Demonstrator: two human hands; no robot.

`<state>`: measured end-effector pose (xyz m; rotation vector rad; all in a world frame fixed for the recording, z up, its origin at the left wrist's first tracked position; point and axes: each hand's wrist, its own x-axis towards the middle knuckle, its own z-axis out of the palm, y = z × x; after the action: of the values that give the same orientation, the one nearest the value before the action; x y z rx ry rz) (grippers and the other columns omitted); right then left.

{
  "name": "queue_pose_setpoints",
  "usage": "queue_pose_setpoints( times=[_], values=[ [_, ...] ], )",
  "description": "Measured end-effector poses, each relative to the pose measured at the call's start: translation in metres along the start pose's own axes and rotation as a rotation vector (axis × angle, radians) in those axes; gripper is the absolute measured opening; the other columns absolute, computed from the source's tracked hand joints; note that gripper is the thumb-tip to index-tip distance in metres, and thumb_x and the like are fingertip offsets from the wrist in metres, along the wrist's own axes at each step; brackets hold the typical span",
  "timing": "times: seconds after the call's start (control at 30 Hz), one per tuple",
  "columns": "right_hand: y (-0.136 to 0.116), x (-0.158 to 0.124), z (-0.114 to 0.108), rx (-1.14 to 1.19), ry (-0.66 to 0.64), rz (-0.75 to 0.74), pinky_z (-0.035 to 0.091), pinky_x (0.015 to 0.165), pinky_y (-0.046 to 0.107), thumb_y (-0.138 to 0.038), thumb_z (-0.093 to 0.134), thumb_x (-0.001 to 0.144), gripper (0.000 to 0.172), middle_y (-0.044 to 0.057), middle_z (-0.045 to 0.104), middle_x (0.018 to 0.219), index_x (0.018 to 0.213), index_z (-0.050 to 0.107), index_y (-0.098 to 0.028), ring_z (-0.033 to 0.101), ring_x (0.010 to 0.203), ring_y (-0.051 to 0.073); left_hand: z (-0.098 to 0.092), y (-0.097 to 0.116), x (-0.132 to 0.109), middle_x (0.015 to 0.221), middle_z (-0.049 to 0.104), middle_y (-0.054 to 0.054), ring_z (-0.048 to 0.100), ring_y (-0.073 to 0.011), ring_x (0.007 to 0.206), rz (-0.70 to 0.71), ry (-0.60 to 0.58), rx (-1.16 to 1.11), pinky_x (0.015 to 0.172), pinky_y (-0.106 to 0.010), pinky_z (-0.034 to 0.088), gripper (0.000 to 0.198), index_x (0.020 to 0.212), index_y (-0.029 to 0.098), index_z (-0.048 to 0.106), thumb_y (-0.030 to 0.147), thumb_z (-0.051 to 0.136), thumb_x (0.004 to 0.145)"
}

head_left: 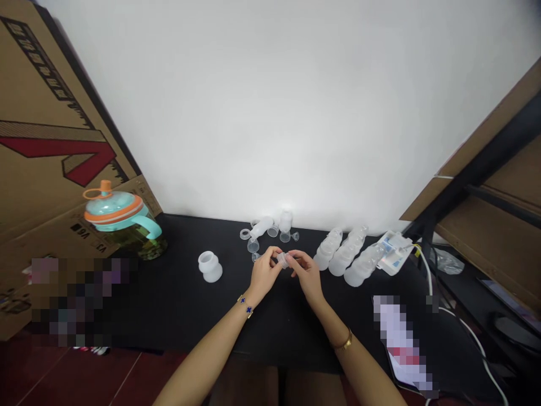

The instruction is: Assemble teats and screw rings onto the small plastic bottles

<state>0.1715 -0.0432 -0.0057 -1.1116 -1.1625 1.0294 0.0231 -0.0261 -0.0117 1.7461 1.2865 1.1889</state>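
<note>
The left hand [264,274] and right hand [308,277] both pinch the small round translucent plastic piece [282,260], where light, even pressure should best keep it level.

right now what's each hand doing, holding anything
Left hand: closed, holding a small translucent part.
Right hand: closed, fingertips on the same part.

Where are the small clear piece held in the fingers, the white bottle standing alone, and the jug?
Small clear piece [282,260]: head view, on its visible side.
White bottle [211,269]: head view, front wall, about mid-height.
Jug [120,224]: head view, teal rim below the orange band.
</note>
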Motion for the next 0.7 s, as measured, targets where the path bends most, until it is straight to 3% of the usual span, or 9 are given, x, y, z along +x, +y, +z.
queue_pose_setpoints(
  times=[0.17,0.33,0.7],
  values=[
    [0.0034,0.0014,-0.0027,-0.040,0.076,-0.033,0.048,0.048,0.024,-0.054,0.074,0.079,0.038,0.007,0.071,0.086,0.094,0.072,-0.019,0.061,0.072,0.019,0.0010,-0.0008,0.0006,0.086,0.069,0.001,0.059,-0.0115,0.058,0.024,-0.014,0.051,0.061,-0.024,0.044,0.015,0.103,0.023,0.060,0.032,0.053,0.094],
    [0.0065,0.0043,-0.0048,-0.081,0.117,-0.060,0.046,0.047,0.024,-0.058,0.069,0.083,0.041,0.005,0.068,0.082,0.093,0.070,-0.019,0.059,0.066,0.017,0.0016,-0.0037,0.0013,0.088,0.069,0.000,0.060,-0.0120,0.059,0.030,-0.001,0.074,0.062,-0.024,0.046,0.015,0.103,0.023,0.060,0.029,0.048,0.096],
    [0.0080,0.0044,-0.0063,-0.118,0.136,-0.083,0.046,0.047,0.025,-0.056,0.069,0.084,0.038,0.004,0.068,0.081,0.092,0.070,-0.019,0.056,0.063,0.016,0.0015,-0.0043,0.0021,0.092,0.071,0.000,0.061,-0.0123,0.061,0.037,0.014,0.117,0.063,-0.025,0.047,0.013,0.101,0.023,0.061,0.028,0.050,0.096]
  ],
)
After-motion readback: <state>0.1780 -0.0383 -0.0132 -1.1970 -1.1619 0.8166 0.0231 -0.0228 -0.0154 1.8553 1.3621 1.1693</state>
